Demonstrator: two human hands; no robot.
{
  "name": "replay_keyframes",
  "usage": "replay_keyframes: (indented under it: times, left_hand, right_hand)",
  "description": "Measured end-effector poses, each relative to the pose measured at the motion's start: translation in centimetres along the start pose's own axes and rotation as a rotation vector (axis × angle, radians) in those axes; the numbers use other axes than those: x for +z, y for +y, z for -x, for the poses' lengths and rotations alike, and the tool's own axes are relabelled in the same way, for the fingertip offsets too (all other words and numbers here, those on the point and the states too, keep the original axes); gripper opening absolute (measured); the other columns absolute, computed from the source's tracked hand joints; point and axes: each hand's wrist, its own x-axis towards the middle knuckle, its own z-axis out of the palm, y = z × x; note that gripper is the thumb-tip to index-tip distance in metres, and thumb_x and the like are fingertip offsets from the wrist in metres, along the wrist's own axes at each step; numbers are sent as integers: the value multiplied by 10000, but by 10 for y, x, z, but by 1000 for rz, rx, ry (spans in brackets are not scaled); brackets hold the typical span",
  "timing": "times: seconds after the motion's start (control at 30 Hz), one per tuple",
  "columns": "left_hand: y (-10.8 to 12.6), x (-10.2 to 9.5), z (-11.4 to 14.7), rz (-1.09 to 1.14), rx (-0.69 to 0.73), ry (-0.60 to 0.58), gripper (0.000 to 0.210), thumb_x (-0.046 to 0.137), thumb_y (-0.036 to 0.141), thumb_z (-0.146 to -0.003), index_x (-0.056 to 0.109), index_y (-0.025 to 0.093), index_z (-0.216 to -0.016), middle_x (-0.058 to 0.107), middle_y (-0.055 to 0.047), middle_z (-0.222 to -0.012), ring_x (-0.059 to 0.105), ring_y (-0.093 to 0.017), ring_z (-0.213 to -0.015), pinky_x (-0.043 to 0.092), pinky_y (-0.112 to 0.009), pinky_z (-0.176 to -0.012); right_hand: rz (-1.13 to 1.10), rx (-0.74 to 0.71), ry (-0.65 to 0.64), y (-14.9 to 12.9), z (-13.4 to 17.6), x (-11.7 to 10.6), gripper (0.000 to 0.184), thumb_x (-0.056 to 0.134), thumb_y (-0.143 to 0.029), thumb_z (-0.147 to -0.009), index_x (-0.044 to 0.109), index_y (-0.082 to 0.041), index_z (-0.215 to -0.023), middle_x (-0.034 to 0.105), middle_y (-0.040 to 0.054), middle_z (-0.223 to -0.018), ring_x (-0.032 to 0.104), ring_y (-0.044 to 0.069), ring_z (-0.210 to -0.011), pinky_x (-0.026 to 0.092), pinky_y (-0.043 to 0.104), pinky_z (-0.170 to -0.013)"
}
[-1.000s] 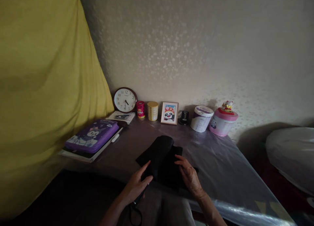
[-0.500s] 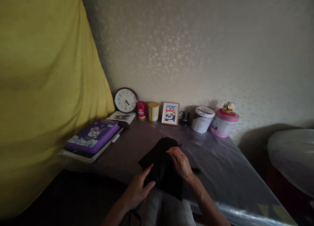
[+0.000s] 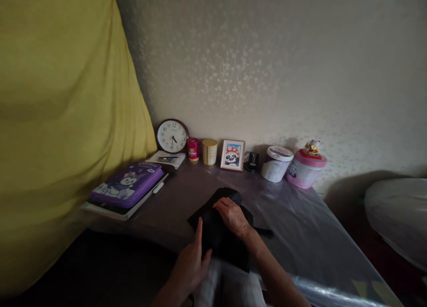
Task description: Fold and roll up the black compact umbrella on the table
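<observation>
A black folded cloth (image 3: 213, 231) lies near the front edge of a table (image 3: 300, 236) covered with clear plastic film. My left hand (image 3: 191, 262) rests at the cloth's near left edge, index finger stretched along it. On top of the cloth's middle lies my right hand (image 3: 232, 215), palm down, fingers curled over the fabric and pressing it. A thin black strap sticks out to the right of the cloth.
Along the wall stand a round clock (image 3: 172, 136), a red tin (image 3: 192, 149), a yellow tin (image 3: 209, 151), a panda picture frame (image 3: 232, 155), a white tub (image 3: 276, 163) and a pink tub (image 3: 306, 168). A purple case (image 3: 128, 184) lies left. A yellow curtain (image 3: 60, 120) hangs left.
My right hand moved from the cloth's right edge up and left onto its middle. The cloth has been folded narrower. My left hand shifted slightly right along the near edge.
</observation>
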Motion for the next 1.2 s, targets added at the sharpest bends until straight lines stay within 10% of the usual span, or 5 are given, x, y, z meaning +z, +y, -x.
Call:
replay_keyframes:
  times: [0.27, 0.73, 1.03, 1.2]
  left_hand:
    - [3, -3, 0, -157, 143, -48, 712, 387, 218, -867, 5, 281, -1464, 678, -57, -1007, 638, -197, -889, 438, -297, -808]
    - [2, -1, -3, -140, 82, -65, 633, 352, 227, -861, 156, 229, -1463, 594, -77, -1254, 594, -181, -1059, 399, -283, -940]
    - [-1, 2, -5, -111, 17, -63, 662, 381, 250, -857, 129, 190, -1466, 599, -106, -1248, 594, -199, -1073, 411, -292, -928]
    - [0, 1, -4, -111, -6, -66, 646, 367, 269, -865, 151, 160, -1464, 617, -130, -1215, 592, -225, -1072, 406, -319, -930]
  right_hand:
    - [26, -22, -21, 0, 1, 0, 172, 484, -144, -900, 648, -173, -943, 635, 58, -893, 572, 183, -853, 487, 296, -793]
    - [-153, 62, 158, -18, 39, -8, 218, 425, -201, -929, 618, -195, -1030, 627, 81, -1086, 582, 178, -1032, 479, 364, -931]
    - [30, 254, 176, 47, 29, 11, 331, 362, -221, -943, 582, -170, -1185, 589, 135, -1254, 513, 247, -1201, 441, 486, -958]
    - [-34, 146, 192, 30, 24, 4, 304, 392, -226, -940, 611, -165, -1142, 630, 129, -1191, 548, 222, -1155, 427, 456, -985]
